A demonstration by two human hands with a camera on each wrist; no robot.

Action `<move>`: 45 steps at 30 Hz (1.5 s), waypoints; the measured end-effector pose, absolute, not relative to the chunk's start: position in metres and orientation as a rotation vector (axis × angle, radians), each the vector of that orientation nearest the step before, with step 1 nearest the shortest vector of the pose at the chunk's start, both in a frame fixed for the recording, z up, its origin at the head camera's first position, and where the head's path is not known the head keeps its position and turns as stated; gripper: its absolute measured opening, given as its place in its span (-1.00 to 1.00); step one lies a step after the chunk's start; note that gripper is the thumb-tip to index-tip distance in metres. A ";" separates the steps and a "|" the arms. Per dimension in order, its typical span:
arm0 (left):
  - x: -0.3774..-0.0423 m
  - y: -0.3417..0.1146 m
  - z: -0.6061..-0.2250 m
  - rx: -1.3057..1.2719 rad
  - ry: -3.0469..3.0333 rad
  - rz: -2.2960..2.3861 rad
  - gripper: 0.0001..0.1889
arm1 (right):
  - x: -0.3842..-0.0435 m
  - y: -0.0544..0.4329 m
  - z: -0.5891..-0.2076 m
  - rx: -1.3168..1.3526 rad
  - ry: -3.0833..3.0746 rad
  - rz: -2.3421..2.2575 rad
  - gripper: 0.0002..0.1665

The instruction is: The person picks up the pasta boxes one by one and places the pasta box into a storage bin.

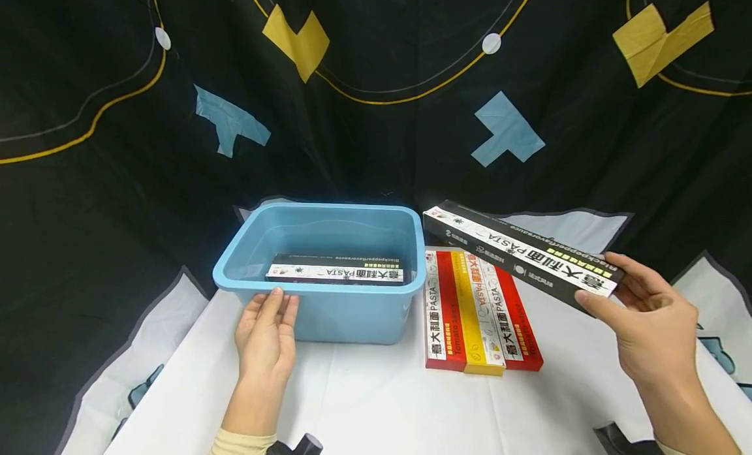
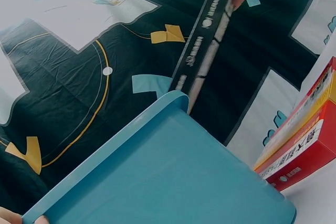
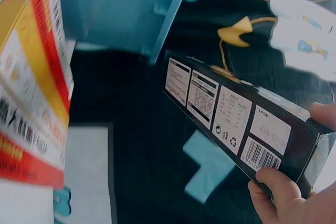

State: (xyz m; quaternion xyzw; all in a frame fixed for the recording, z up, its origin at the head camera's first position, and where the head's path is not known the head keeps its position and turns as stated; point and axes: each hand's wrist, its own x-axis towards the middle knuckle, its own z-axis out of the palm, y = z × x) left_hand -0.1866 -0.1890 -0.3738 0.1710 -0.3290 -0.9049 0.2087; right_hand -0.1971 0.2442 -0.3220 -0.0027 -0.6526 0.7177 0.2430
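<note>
A blue plastic bin stands on the white table, with a black pasta box lying inside it. My left hand pinches the bin's front rim near its left corner, thumb on top. In my right hand a second black pasta box is gripped by its right end. This box hangs tilted in the air, its far end beside the bin's right rim. The right wrist view shows printed label panels and a barcode on the held box, with my thumb and fingers around its end.
Right of the bin, red pasta boxes and a yellow pasta box lie side by side on the white table. A dark patterned cloth hangs behind the table.
</note>
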 end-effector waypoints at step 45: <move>-0.188 -0.189 -0.376 0.463 -0.967 -2.472 -0.62 | -0.289 0.040 -0.308 0.826 -2.751 1.469 -0.29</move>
